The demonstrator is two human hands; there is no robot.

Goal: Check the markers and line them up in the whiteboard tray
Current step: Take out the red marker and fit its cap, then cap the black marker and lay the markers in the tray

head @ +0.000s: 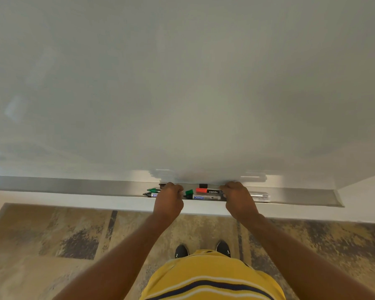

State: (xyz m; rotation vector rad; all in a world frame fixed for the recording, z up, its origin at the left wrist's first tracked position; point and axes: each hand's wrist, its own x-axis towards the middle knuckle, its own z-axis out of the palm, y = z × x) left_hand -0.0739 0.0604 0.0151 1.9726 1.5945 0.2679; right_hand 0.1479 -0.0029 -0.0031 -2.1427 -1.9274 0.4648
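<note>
office or classroom | wall whiteboard [182, 83] | marker tray [74, 187] | patterned carpet [52, 245]

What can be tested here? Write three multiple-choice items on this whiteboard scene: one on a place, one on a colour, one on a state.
1. Where do the markers lie?
A. On the floor
B. In the metal tray under the whiteboard
C. In a cup

2. What colour is the cap on the marker labelled camlin?
A. Red
B. Blue
C. Yellow

3. How are the two green-tipped markers left of the left hand?
A. Capped
B. Uncapped, tips bare
C. Snapped in two

Answers:
1 B, the markers sit along the tray below the board, between and beside both hands, the right hand included.
2 A, a red cap shows at its left end.
3 B, their pointed tips show, and a loose green cap lies between the hands.
</note>
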